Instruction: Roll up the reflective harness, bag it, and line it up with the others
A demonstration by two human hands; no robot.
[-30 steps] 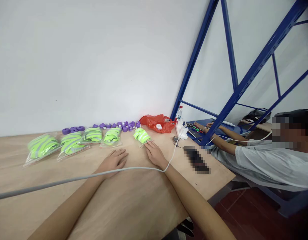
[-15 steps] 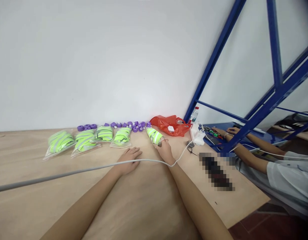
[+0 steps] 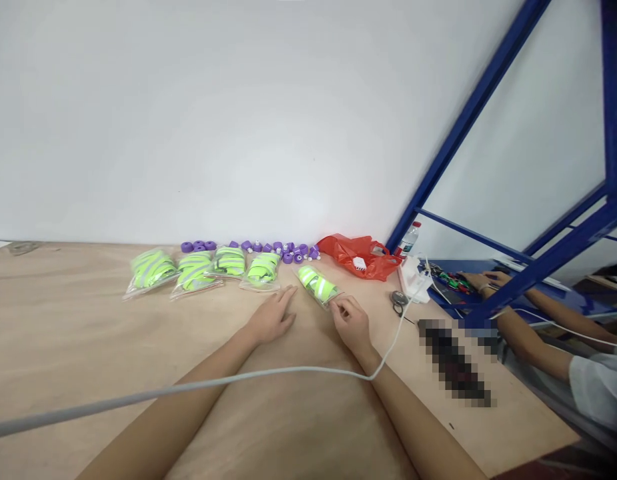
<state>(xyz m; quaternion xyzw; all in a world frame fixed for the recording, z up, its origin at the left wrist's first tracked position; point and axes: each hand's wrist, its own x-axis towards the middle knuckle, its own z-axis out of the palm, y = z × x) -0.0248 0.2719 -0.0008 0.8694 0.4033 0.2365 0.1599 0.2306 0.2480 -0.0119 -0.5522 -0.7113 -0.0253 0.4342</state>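
Observation:
My right hand [image 3: 352, 323] pinches the near corner of a clear bag holding a neon green reflective band [image 3: 317, 284] that lies on the wooden table [image 3: 88, 347]. My left hand [image 3: 271, 319] rests flat on the table just left of that bag, fingers together and holding nothing. Several more bags of green bands [image 3: 198, 270] lie in a row further left. Behind them, small purple rings [image 3: 283, 251] line the wall.
A grey cable [image 3: 188, 387] crosses both my forearms and runs to a white charger [image 3: 413, 279]. A red plastic bag [image 3: 361, 255] and a water bottle [image 3: 411, 238] stand by the blue rack [image 3: 468, 120]. Another person's arms [image 3: 528, 327] work at the right.
The view has swung left and down. My right hand has gone from resting beside the bag to pinching its near corner. The cable has slid down my forearms.

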